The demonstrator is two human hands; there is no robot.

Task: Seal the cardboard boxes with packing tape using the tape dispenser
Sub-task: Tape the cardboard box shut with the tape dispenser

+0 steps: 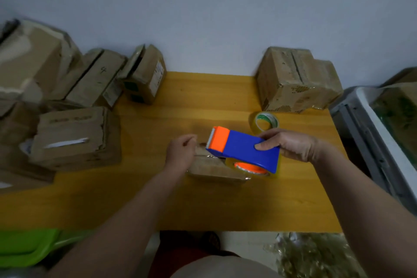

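The right hand (pixel 293 145) holds the blue plastic tape dispenser with the orange serrated cutter head (pixel 242 150) by its rear end, thumb on top and fingers wrapped underneath – a firm, closed grip on the dispenser. It hangs over the small flat brown cardboard box (pixel 214 168) in the middle of the yellow wood-grain table (pixel 203 101), cutter end pointing left and tilted up. The left hand (pixel 181 153) rests at the box's left end with its fingers curled loosely; whether it pinches a tape end or only steadies the box I cannot tell.

The step in hand looks like laying or cutting a strip along the box's top seam. To do it well, the left hand should pin the box flat so it does not slide on the smooth tabletop, while the right hand keeps the tape taut and low to the cardboard, then rolls the toothed edge down sharply for a clean tear – slack tape wrinkles and sticks to itself.

The box is matte, scuffed board, already glossy with clear tape at its near edge. The roll in the dispenser is clear tape on an orange core. A spare roll of clear tape with a green-and-white core (pixel 264 121) lies just beyond the right hand; larger, battered cartons (pixel 74 137) crowd the left side, another (pixel 295 79) the far right.
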